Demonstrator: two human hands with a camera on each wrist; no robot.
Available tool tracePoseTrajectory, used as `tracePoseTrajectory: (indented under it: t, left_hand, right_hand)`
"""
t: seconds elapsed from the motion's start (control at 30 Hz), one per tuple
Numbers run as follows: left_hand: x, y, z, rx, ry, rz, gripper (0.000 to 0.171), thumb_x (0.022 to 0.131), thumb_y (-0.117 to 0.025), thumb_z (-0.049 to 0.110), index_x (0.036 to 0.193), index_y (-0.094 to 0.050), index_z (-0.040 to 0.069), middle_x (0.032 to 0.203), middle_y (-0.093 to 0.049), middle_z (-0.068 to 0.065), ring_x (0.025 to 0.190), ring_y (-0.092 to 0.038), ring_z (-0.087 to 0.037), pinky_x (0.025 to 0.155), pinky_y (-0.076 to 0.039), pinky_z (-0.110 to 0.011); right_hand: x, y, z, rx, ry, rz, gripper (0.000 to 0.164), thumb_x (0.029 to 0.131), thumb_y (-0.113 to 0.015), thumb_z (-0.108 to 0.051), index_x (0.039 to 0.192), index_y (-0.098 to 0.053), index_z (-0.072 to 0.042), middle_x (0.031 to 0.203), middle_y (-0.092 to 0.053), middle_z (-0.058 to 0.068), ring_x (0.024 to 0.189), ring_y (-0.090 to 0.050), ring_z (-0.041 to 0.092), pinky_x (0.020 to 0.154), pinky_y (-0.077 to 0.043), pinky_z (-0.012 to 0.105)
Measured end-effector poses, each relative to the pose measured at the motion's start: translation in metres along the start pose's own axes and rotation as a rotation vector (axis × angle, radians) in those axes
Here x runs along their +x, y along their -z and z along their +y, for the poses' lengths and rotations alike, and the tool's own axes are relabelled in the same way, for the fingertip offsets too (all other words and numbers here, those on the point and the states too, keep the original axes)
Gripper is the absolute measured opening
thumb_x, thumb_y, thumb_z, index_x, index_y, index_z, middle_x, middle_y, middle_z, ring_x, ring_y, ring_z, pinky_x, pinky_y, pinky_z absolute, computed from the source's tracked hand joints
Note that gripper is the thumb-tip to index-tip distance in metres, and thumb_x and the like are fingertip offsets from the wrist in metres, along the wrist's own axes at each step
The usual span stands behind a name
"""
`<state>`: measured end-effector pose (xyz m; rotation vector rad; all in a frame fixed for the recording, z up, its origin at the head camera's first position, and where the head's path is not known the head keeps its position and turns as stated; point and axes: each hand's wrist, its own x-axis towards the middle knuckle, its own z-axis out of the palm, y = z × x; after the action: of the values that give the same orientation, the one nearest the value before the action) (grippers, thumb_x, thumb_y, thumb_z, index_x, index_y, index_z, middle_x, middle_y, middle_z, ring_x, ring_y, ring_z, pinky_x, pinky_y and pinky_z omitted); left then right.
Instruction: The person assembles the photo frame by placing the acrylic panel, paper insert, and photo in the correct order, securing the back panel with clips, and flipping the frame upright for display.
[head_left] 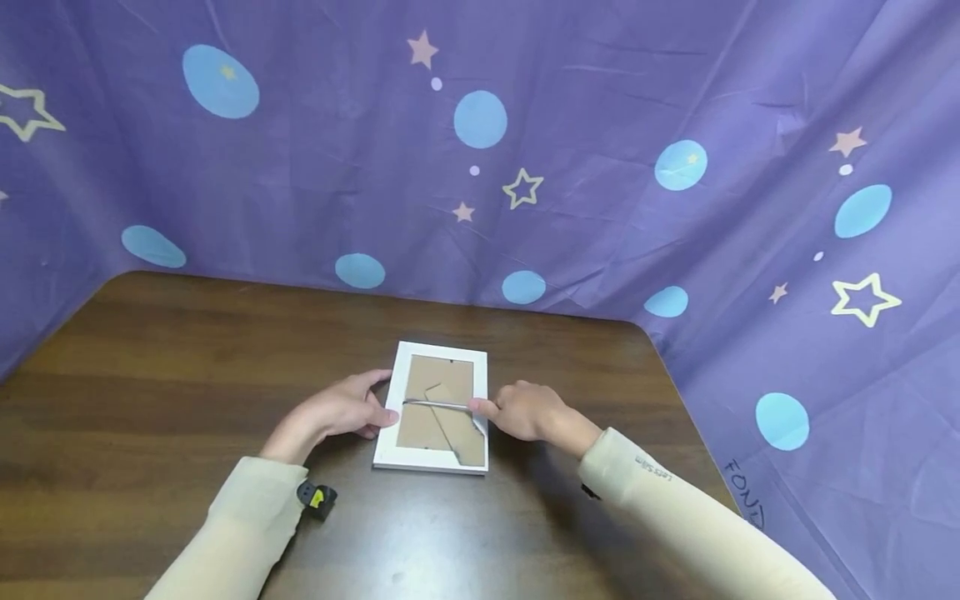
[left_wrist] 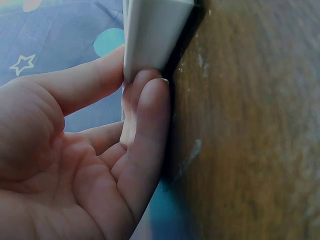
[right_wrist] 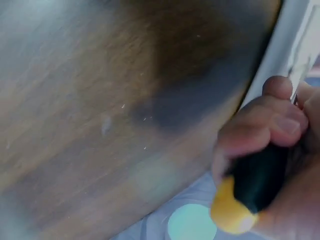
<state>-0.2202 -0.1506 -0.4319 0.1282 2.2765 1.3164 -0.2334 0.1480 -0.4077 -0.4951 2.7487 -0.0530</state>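
Observation:
A white picture frame [head_left: 431, 460] lies back side up on the table, showing its brown backing board [head_left: 418, 427] and a stand flap [head_left: 471, 450]. My left hand [head_left: 345, 407] grips the frame's left edge, thumb on top; in the left wrist view its fingers [left_wrist: 150, 110] are at the frame's side, close to the tabletop. In my right hand [head_left: 528, 411] is a screwdriver [right_wrist: 260, 180] with a black and yellow handle. Its metal shaft [head_left: 442, 405] reaches leftward across the backing, the tip near the inner left edge of the border. The handle is hidden in the head view.
The brown wooden table [head_left: 187, 358] extends around the frame on all sides. A purple curtain [head_left: 585, 100] with stars and blue spots hangs behind it and along the sides. A black and yellow device [head_left: 318, 498] is on the left wrist.

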Motion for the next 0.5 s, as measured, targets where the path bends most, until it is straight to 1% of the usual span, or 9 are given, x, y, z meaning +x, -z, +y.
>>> tracePoseTrajectory:
  t: [0.07, 0.17, 0.2, 0.27, 0.3, 0.37, 0.43, 0.5]
  left_hand:
    - [0.0, 0.0, -0.002, -0.007, -0.002, -0.003, 0.087, 0.096, -0.077, 0.012, 0.164, -0.025, -0.005, 0.089, -0.065, -0.014, 0.077, -0.066, -0.023, 0.074, -0.061, -0.034]
    - [0.0, 0.001, -0.003, -0.013, -0.004, -0.003, 0.087, 0.096, -0.077, 0.012, 0.164, -0.025, -0.005, 0.089, -0.065, -0.014, 0.077, -0.066, -0.023, 0.074, -0.061, -0.034]
    - [0.0, 0.002, -0.003, -0.012, -0.005, -0.001, 0.087, 0.096, -0.077, 0.012, 0.164, -0.025, -0.005, 0.089, -0.065, -0.014, 0.077, -0.066, -0.023, 0.074, -0.061, -0.034]
    - [0.0, 0.001, -0.003, -0.017, -0.002, 0.002, 0.088, 0.096, -0.077, 0.012, 0.165, -0.025, -0.004, 0.089, -0.066, -0.014, 0.077, -0.066, -0.023, 0.074, -0.061, -0.034]
    - [0.0, 0.001, -0.003, -0.019, -0.002, 0.003, 0.088, 0.096, -0.077, 0.011, 0.165, -0.025, -0.004, 0.089, -0.066, -0.015, 0.078, -0.067, -0.023, 0.074, -0.061, -0.034]
    - [0.0, 0.001, -0.003, -0.019, -0.005, 0.001, 0.089, 0.095, -0.078, 0.011, 0.165, -0.024, -0.004, 0.089, -0.066, -0.015, 0.078, -0.067, -0.023, 0.075, -0.061, -0.034]
    - [0.0, 0.001, -0.003, -0.022, -0.007, 0.0, 0.089, 0.095, -0.078, 0.01, 0.165, -0.024, -0.004, 0.089, -0.066, -0.015, 0.078, -0.067, -0.023, 0.075, -0.062, -0.034]
    - [-0.001, 0.001, -0.003, -0.021, -0.003, 0.0, 0.089, 0.095, -0.077, 0.01, 0.165, -0.024, -0.004, 0.088, -0.066, -0.015, 0.077, -0.067, -0.023, 0.074, -0.061, -0.034]
  right_hand:
    - [0.0, 0.001, 0.001, -0.022, 0.005, 0.041, 0.067, 0.106, -0.037, -0.072, 0.095, -0.081, -0.023, 0.09, -0.073, -0.001, 0.092, -0.071, 0.023, 0.08, -0.057, 0.047]
    - [-0.004, 0.01, 0.005, -0.061, 0.025, 0.099, 0.064, 0.106, -0.038, -0.07, 0.097, -0.083, -0.026, 0.089, -0.074, -0.002, 0.093, -0.072, 0.024, 0.078, -0.057, 0.048]
    - [-0.006, 0.014, 0.007, -0.071, 0.04, 0.111, 0.063, 0.107, -0.039, -0.069, 0.095, -0.083, -0.026, 0.087, -0.074, -0.002, 0.093, -0.073, 0.024, 0.078, -0.057, 0.049]
    - [-0.014, 0.024, 0.01, -0.097, 0.076, 0.119, 0.062, 0.108, -0.042, -0.066, 0.085, -0.081, -0.022, 0.08, -0.071, -0.001, 0.088, -0.072, 0.025, 0.075, -0.056, 0.048]
    - [-0.019, 0.029, 0.012, -0.122, 0.102, 0.124, 0.062, 0.108, -0.043, -0.064, 0.078, -0.077, -0.021, 0.075, -0.069, -0.001, 0.084, -0.072, 0.024, 0.074, -0.056, 0.048]
    - [-0.027, 0.04, 0.013, -0.184, 0.154, 0.135, 0.062, 0.107, -0.047, -0.063, 0.065, -0.067, -0.022, 0.065, -0.06, -0.002, 0.074, -0.068, 0.023, 0.068, -0.056, 0.047]
    - [-0.036, 0.049, 0.013, -0.255, 0.207, 0.161, 0.063, 0.106, -0.05, -0.062, 0.059, -0.057, -0.022, 0.059, -0.053, -0.005, 0.065, -0.064, 0.021, 0.063, -0.055, 0.046]
    - [-0.043, 0.056, 0.01, -0.335, 0.257, 0.207, 0.063, 0.105, -0.053, -0.063, 0.056, -0.052, -0.024, 0.057, -0.05, -0.007, 0.059, -0.061, 0.02, 0.059, -0.055, 0.046]
